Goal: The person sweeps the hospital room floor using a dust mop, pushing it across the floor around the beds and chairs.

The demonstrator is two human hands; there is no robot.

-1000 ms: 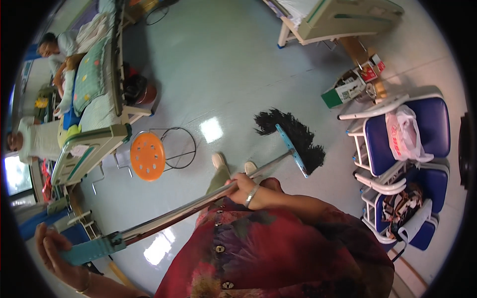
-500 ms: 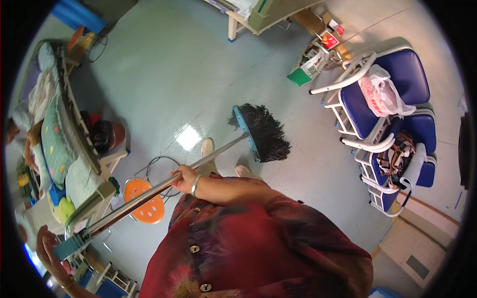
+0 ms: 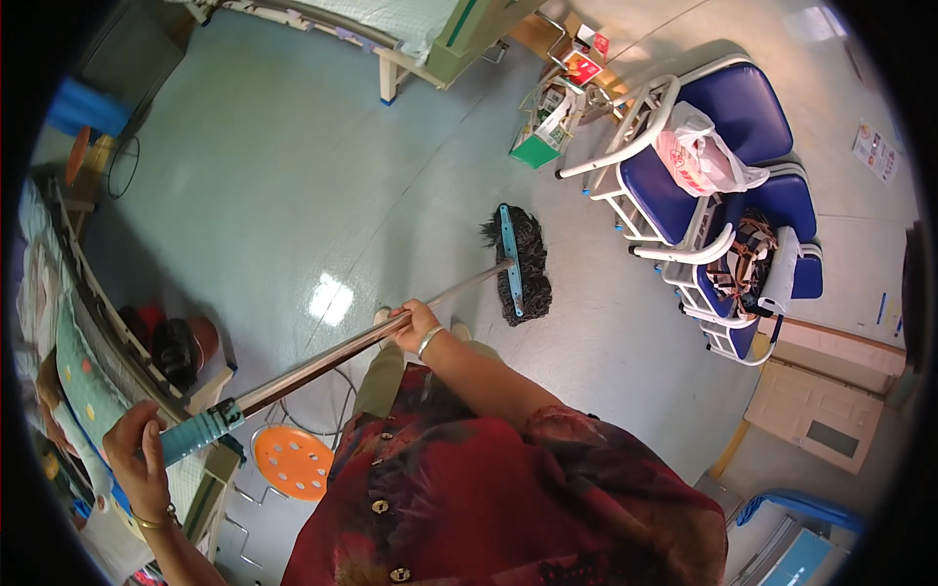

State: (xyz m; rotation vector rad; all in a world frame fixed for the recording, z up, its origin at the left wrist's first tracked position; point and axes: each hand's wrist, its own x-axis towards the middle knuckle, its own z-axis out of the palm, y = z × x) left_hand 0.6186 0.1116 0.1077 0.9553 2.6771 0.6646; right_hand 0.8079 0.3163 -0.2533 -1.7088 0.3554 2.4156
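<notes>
A long-handled mop (image 3: pixel 311 371) slants from the lower left toward the middle of the view. Its black stringy head (image 3: pixel 530 269), under a light-blue bar, lies flat on the floor beyond my feet. My right hand (image 3: pixel 414 325), wearing a silver bangle, is closed around the shaft partway down. My left hand (image 3: pixel 139 454) holds the teal-wrapped upper end of the handle (image 3: pixel 200 433), with the thumb on top and the other fingers partly hidden. Under the handle stands an orange stool (image 3: pixel 293 462) with a perforated seat.
Stacked blue-seated chairs (image 3: pixel 750 112) line the right side, bearing a plastic bag (image 3: pixel 696 156) and a plaid bundle (image 3: pixel 747 252). A green box (image 3: pixel 539 146) sits on the floor near them. Beds stand at the left (image 3: pixel 127 313) and far side (image 3: pixel 386 29). A dark red bucket (image 3: pixel 202 339) is beside the left bed.
The mop head has shifted right across the floor toward the chairs, its strands now bunched around the bar. My right hand has reached farther out; the left has come inward. The whole view has turned.
</notes>
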